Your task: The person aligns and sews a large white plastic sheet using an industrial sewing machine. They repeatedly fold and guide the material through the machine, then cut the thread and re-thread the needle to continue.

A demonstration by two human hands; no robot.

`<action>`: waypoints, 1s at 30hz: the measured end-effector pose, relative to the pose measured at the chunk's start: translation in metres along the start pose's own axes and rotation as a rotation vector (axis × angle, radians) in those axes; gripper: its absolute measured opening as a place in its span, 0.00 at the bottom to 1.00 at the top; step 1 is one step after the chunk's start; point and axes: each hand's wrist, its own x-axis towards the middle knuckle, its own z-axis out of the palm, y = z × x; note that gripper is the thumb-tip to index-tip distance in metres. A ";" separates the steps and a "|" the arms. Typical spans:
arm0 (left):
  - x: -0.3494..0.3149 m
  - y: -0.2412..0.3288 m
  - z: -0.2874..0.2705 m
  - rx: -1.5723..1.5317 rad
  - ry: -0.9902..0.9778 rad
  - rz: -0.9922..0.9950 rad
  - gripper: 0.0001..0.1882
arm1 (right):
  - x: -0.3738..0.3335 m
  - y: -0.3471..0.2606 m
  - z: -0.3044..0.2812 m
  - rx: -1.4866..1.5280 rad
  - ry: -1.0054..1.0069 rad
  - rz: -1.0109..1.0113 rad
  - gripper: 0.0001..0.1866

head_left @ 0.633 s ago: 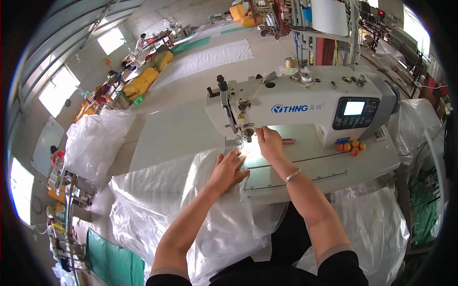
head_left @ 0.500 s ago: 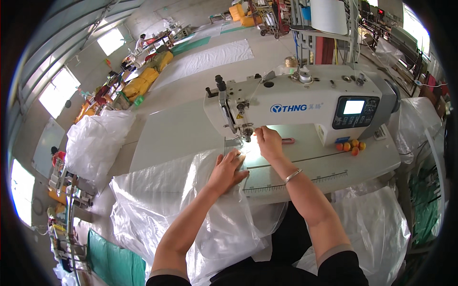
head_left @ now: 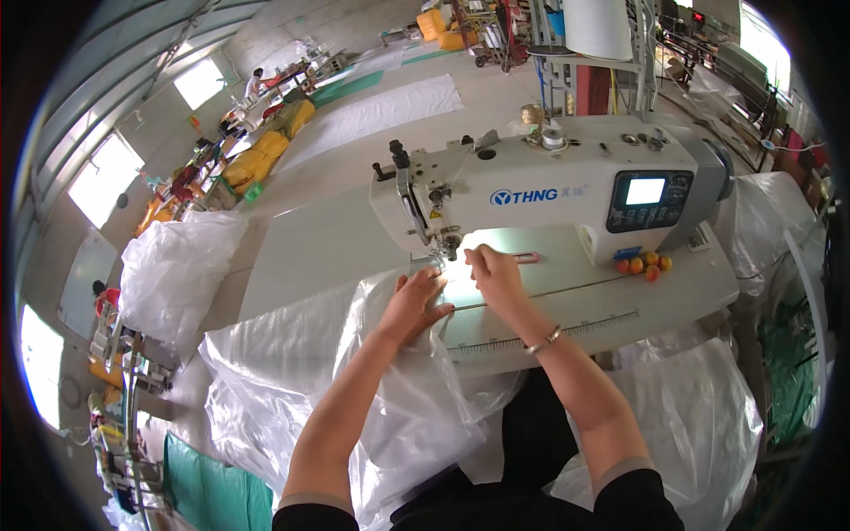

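Bright light falls on the needle area (head_left: 451,251) of a white sewing machine (head_left: 531,190). Just left of and in front of it, my left hand (head_left: 413,304) lies with fingers stretched out on a translucent white plastic sheet (head_left: 292,354), which drapes off the table's front edge. My right hand (head_left: 498,278) is raised close to the needle on its right side. Thumb and fingers there are pinched together; whatever they hold, if anything, is too small to make out. A pink-handled small tool (head_left: 526,257) lies on the table behind the right hand.
Several small orange-red fruits (head_left: 644,265) sit under the machine's display panel (head_left: 651,200). A printed ruler (head_left: 549,333) runs along the table's front. More plastic sheeting (head_left: 673,425) hangs at my right, and a bundled plastic heap (head_left: 177,274) stands on the floor at left.
My right hand has come slightly toward me from the needle, still pinched. My left hand stays flat on the sheet. The whole view has shifted a little.
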 end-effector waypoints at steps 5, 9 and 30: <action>-0.010 -0.003 -0.011 -0.138 0.021 -0.020 0.24 | -0.091 -0.038 -0.024 0.217 -0.524 0.207 0.17; -0.042 0.018 -0.013 -0.297 0.142 -0.026 0.23 | -0.167 0.021 -0.033 0.521 -1.043 0.224 0.20; -0.417 0.149 -0.018 0.119 0.435 -0.447 0.19 | -0.329 -0.092 -0.003 1.094 -1.075 0.565 0.16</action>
